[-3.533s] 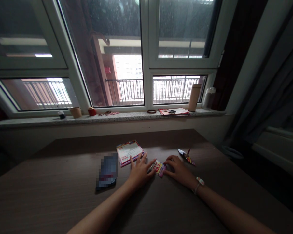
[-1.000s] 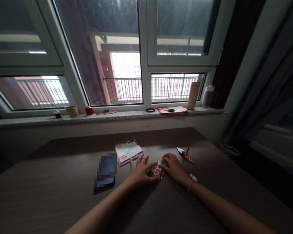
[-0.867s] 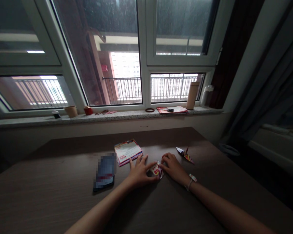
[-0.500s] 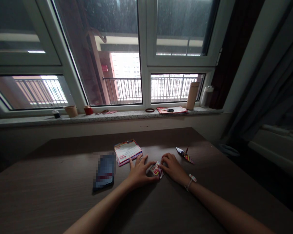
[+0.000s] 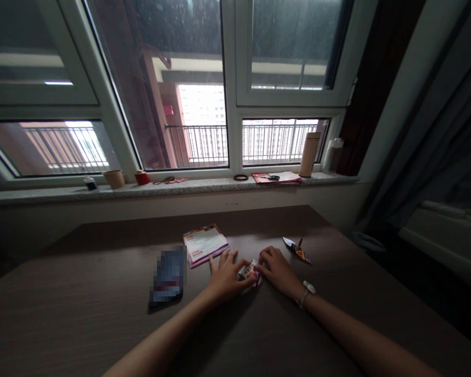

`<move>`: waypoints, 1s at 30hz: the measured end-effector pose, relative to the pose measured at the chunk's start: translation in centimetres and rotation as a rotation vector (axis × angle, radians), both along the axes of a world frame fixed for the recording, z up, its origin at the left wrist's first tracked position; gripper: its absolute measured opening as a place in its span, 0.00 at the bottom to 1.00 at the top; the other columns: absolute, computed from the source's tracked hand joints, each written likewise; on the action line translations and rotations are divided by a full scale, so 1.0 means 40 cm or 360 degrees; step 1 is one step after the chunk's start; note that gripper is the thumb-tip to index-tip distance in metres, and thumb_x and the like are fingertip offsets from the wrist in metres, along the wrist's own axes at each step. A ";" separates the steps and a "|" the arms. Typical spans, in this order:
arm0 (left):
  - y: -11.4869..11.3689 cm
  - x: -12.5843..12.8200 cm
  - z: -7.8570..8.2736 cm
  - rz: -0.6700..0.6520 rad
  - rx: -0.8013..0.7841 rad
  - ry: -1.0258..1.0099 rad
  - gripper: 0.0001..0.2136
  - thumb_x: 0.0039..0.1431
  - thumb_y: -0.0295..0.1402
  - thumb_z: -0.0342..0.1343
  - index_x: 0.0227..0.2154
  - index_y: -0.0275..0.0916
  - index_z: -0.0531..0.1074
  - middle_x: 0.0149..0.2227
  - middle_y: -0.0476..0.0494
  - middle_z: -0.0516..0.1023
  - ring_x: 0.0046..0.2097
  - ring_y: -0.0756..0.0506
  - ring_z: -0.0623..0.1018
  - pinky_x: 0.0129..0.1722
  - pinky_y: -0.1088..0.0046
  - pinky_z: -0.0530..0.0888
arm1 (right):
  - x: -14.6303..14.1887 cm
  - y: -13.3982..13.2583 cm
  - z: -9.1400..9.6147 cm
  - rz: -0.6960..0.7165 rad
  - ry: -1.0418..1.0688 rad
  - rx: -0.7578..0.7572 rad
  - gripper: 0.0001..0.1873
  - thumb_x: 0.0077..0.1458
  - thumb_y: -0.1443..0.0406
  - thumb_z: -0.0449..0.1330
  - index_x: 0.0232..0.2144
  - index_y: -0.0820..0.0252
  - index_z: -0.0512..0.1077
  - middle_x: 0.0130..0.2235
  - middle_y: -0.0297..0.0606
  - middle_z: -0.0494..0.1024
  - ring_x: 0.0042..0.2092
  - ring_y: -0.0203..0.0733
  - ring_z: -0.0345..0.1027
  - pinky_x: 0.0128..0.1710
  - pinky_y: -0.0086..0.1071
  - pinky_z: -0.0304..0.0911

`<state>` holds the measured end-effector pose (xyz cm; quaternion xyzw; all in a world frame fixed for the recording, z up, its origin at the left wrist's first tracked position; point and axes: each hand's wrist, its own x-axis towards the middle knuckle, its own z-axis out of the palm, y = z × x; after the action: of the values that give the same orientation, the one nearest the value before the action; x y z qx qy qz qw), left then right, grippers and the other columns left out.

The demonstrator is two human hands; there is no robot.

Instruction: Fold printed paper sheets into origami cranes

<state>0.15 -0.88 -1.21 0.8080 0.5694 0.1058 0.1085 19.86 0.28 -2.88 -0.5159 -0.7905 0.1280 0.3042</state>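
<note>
A small piece of folded printed paper, white with red lettering, lies on the table between my hands. My left hand has its thumb and index finger on the paper's left and near edges, the other fingers spread on the table towards the leaflets. On the paper's far right side, my right hand grips the edge with bent fingers, which hide that part. A bracelet circles my right wrist. Just beyond my left fingers is a stack of printed leaflets.
A dark, blurred flat object lies left of my left hand. Beyond my right hand is a folded paper shape. Along the windowsill stand a tan bottle, a paper cup, a red spool, and scissors on red papers.
My left thumb has moved up onto the paper's near side, and the paper has bent, its lettering now partly covered. My right hand has barely moved.
</note>
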 end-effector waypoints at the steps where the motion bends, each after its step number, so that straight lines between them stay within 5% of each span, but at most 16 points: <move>1: 0.001 0.000 -0.002 -0.0003 0.0004 -0.0003 0.24 0.53 0.58 0.52 0.51 0.58 0.69 0.65 0.41 0.57 0.67 0.29 0.49 0.56 0.30 0.37 | 0.000 0.000 0.000 -0.0004 -0.0003 0.0006 0.07 0.58 0.60 0.58 0.32 0.57 0.70 0.42 0.39 0.68 0.49 0.46 0.61 0.50 0.37 0.58; 30: 0.003 0.000 0.005 0.0002 0.0142 0.0064 0.24 0.53 0.56 0.54 0.52 0.61 0.68 0.65 0.42 0.57 0.67 0.29 0.49 0.55 0.29 0.31 | -0.004 0.030 -0.002 -0.0025 -0.0093 -0.0020 0.09 0.59 0.59 0.57 0.35 0.56 0.73 0.43 0.40 0.69 0.49 0.46 0.60 0.51 0.36 0.57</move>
<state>0.16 -0.76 -0.99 0.8135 0.5668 0.1149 0.0608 19.68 1.47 -2.95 -0.5275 -0.7942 0.1153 0.2787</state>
